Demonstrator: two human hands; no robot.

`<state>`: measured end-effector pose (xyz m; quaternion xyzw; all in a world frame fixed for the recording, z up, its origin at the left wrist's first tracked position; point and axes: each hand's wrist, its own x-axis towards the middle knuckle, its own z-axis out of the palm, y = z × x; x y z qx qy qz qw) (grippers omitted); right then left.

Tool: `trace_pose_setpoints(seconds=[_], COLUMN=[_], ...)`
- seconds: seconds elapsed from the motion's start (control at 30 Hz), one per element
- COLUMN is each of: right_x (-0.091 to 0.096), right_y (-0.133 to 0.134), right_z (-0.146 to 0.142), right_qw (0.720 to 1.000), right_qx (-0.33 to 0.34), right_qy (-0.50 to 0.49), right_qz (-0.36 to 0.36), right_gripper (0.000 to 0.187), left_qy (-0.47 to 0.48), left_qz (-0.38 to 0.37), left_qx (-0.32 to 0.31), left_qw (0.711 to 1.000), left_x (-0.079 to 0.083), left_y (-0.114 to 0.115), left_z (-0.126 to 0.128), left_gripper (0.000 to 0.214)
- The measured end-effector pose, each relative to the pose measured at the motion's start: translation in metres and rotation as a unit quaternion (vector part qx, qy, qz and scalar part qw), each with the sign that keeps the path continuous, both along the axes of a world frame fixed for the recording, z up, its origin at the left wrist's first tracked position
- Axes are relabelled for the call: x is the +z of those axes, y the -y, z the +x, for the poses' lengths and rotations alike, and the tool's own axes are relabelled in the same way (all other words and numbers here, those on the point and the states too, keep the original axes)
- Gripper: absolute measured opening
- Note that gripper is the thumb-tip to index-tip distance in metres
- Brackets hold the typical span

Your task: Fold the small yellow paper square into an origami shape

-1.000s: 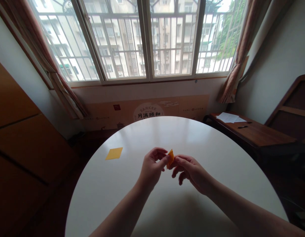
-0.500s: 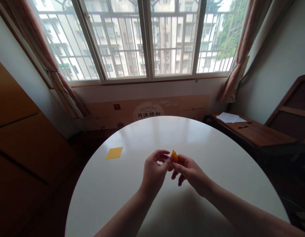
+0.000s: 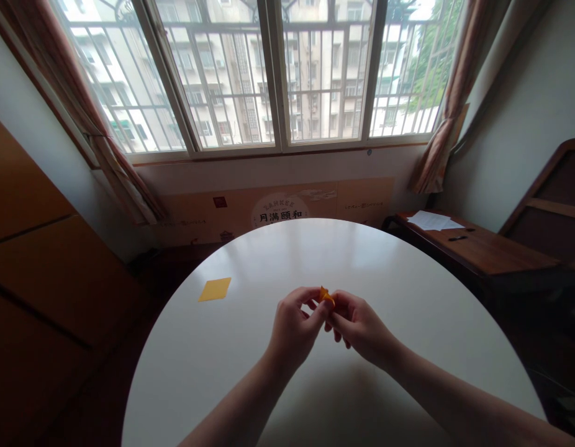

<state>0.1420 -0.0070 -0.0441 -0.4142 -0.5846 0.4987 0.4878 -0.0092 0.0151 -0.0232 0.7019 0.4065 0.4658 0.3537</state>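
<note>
Above the middle of the white table point(image 3: 213, 366), a small folded piece of orange paper point(image 3: 326, 296) is pinched between my two hands. My left hand point(image 3: 299, 316) closes on its left side, the thumb pressed across it. From the right, my right hand point(image 3: 357, 320) holds the same paper between thumb and fingers. Much of the paper is hidden behind the fingers, so its exact folded shape is unclear. Flat on the table to the left lies a yellow-orange paper square point(image 3: 215, 289), apart from both hands.
The table is round, its far edge near a printed cardboard panel point(image 3: 362, 198) under the barred window point(image 3: 236, 81). At the right, a wooden bench point(image 3: 497, 251) bears white paper sheets point(image 3: 434, 220) and a small dark object point(image 3: 457, 238). A wooden cabinet point(image 3: 40, 279) stands at the left.
The folded paper's upright point has tipped over and spread between the fingers. My left thumb has moved right and up over it, and my hands are closer together.
</note>
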Motion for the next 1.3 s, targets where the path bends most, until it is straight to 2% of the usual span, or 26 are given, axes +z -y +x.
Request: trace_pose_setpoints(seconds=[0.13, 0.33, 0.53, 0.77, 1.03, 1.3], right_x=[0.0, -0.003, 0.003, 0.008, 0.009, 0.011], right_y=[0.001, 0.002, 0.007, 0.012, 0.013, 0.013], right_z=[0.002, 0.003, 0.001, 0.002, 0.001, 0.003], right_qw=[1.0, 0.997, 0.99, 0.981, 0.982, 0.982], right_qx=[-0.004, -0.063, -0.087, -0.097, -0.096, -0.096], right_qy=[0.009, -0.012, 0.032, 0.064, 0.042, 0.045], right_qz=[0.006, 0.035, 0.11, 0.152, 0.154, 0.157], right_gripper=[0.026, 0.034, 0.017, 0.005, 0.007, 0.007], left_qy=[0.013, 0.067, 0.1, 0.129, 0.133, 0.155], left_qz=[-0.019, -0.06, -0.082, -0.112, -0.088, -0.1], left_qx=[-0.001, -0.015, -0.029, -0.052, -0.054, -0.046], left_qw=[1.0, 0.996, 0.991, 0.984, 0.986, 0.982], left_x=[0.002, 0.004, 0.005, 0.003, 0.005, 0.01], left_y=[0.0, -0.001, 0.001, 0.002, 0.006, 0.006], left_z=[-0.001, 0.001, 0.002, 0.002, 0.002, 0.004], left_gripper=[0.019, 0.018, 0.014, 0.018, 0.025, 0.038])
